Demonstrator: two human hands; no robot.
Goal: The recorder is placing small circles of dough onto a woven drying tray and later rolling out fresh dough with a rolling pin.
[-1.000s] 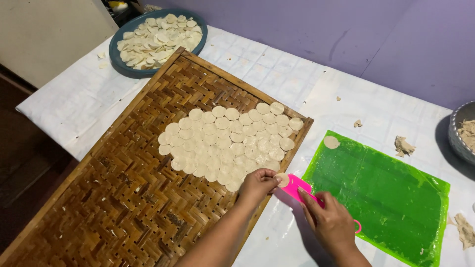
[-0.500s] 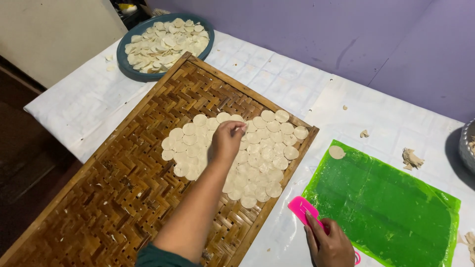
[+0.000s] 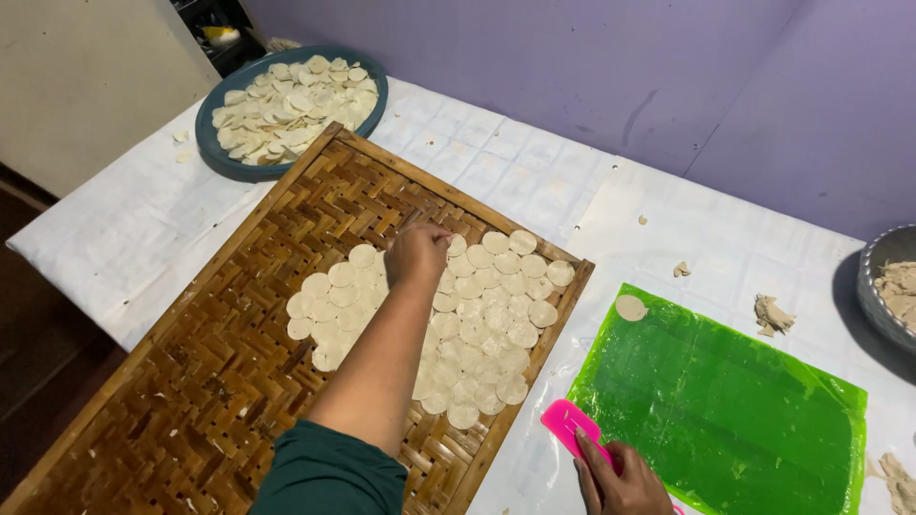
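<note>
I see the white-covered surface [image 3: 143, 238] running under everything, with a purple wall behind it. The biggest thing on it is the woven bamboo tray [image 3: 210, 381], lying at a slant from the lower left toward the middle. On the far half of that tray sits a patch of thin round dough discs [image 3: 487, 315], laid edge to edge and overlapping a little. To the right of the tray lies a green plastic sheet [image 3: 725, 420], flat on the surface, with a single dough disc [image 3: 630, 307] at its upper left corner. At the far left a round blue-grey basin [image 3: 215, 143] holds a loose heap of the same pale discs. At the right edge I catch part of a grey metal bowl [image 3: 883, 286] with dough scraps in it, and a few more scraps [image 3: 771, 313] lie on the surface between that bowl and the green sheet. My left hand [image 3: 415, 253] reaches out over the top edge of the disc patch, fingers bunched together and pointing down at the discs; I cannot tell whether a disc is pinched between them. My right hand [image 3: 615, 482] is at the bottom of the view, fingers closed on a pink plastic scraper [image 3: 571, 424] that rests at the near left corner of the green sheet.
</note>
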